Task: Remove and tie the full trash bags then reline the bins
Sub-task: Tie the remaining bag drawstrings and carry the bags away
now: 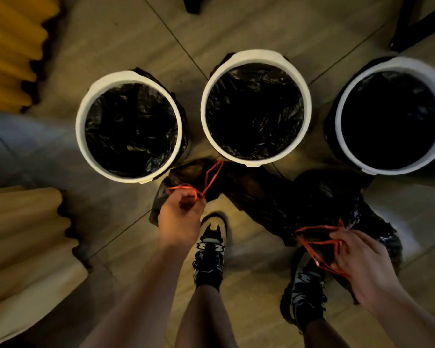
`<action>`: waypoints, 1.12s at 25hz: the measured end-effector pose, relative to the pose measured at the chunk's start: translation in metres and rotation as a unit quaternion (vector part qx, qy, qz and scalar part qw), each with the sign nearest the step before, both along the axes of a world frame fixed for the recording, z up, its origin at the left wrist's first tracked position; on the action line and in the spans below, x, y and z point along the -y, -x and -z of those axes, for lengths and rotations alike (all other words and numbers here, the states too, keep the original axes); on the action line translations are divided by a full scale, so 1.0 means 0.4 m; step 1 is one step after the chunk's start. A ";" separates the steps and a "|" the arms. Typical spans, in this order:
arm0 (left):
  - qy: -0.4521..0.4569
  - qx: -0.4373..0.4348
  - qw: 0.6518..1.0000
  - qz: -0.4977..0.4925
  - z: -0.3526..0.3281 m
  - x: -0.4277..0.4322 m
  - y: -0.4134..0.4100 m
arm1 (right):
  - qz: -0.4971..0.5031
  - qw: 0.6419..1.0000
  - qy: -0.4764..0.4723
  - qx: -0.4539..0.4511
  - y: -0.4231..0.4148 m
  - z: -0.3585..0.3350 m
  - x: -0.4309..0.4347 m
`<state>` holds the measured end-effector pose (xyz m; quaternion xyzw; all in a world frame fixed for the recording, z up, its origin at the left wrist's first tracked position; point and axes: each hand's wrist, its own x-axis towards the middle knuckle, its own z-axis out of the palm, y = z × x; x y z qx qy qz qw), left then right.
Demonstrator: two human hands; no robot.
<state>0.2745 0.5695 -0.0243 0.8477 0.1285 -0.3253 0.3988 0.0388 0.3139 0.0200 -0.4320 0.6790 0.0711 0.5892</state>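
Pinches left drawstring in left hand, grips right drawstring in right hand; black bags on floor just ahead, before bins.

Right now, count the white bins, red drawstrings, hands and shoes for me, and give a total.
white bins: 3
red drawstrings: 2
hands: 2
shoes: 2
total: 9

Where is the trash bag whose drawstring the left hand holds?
Head view, left of centre: the trash bag lies on the floor before the left bin and middle bin, above the left shoe.
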 end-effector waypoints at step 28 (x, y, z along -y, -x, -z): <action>-0.090 0.115 0.982 0.119 -0.187 0.048 0.073 | -0.053 0.998 0.027 0.011 0.075 -0.139 0.007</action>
